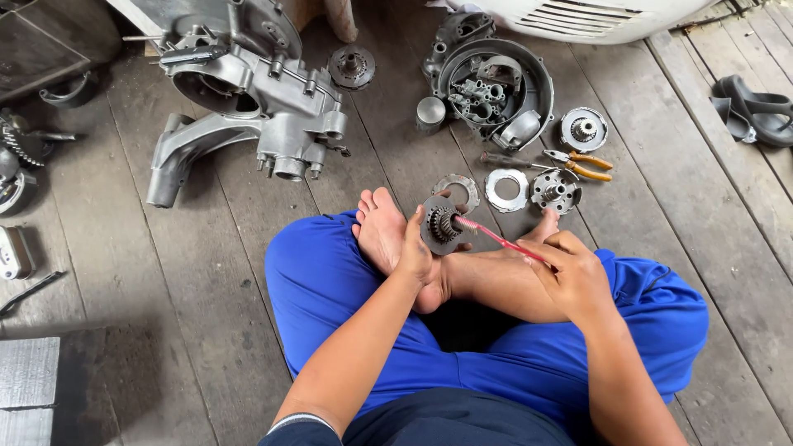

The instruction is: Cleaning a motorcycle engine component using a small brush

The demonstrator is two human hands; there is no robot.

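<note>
Head view of a person seated cross-legged, in blue trousers, on a floor (206, 314) of worn grey planks with open seams. The left hand (415, 252) has its grip clamped on a round, dark metal clutch hub (440, 225), a disc with a toothed gear standing at its centre; fingers wrap the disc's rim from behind and the thumb lies near its lower edge. The part is held above the crossed bare feet, in front of the person's lap. The right hand (570, 277) has its grip closed on the slim pink handle of a toothbrush (496, 236), whose bristled head touches the gear teeth.

Beyond the feet, on the planks, lie a thin ring-shaped steel plate (456, 189), a bright flat washer-like disc (506, 189) and a squat cylindrical basket (555, 190) with notched walls. Just beside these are pliers (578, 164) with orange handles. Farther out rests a dull cast-aluminium engine case (248, 91) with a long swing-arm, rough and matte in finish. To its right sits a round dark cover (496, 83) holding small parts, with a smooth piston (430, 114) near its left edge. A dark rubber sandal (756, 107) lies at far right.
</note>
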